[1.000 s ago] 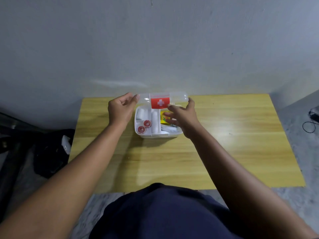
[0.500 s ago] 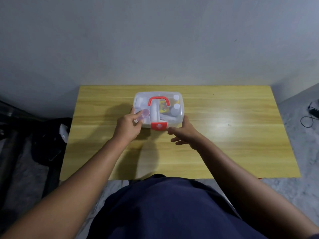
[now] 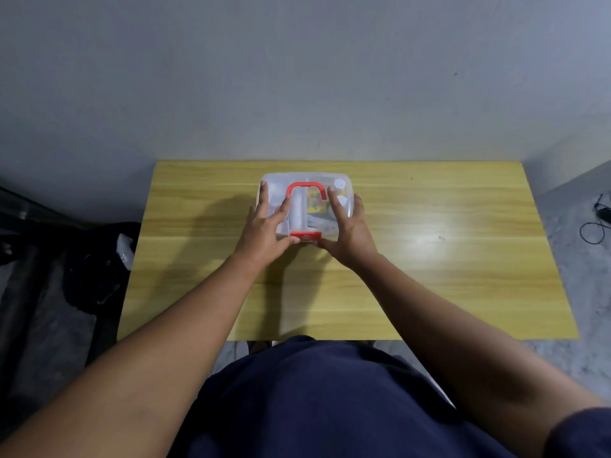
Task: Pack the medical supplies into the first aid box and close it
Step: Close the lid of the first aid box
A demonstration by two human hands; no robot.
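The first aid box (image 3: 307, 180) is a clear plastic case with a red handle (image 3: 305, 186) lying flat on its lid and a red latch (image 3: 305, 235) at the near edge. Its lid is down. It stands at the back middle of the wooden table (image 3: 429, 259). White rolls and a yellow packet show through the lid. My left hand (image 3: 264, 231) lies flat on the lid's left part, thumb at the latch. My right hand (image 3: 348, 231) lies flat on the right part, thumb near the latch too.
A grey wall rises right behind the table. Dark bags and gear (image 3: 92, 266) lie on the floor to the left. A black cable (image 3: 595, 226) lies on the floor at the right. My dark blue clothing fills the bottom of the view.
The lid, held up a second ago, came down onto the box. Both hands then moved from the box's front corners up onto the lid and now press on it.
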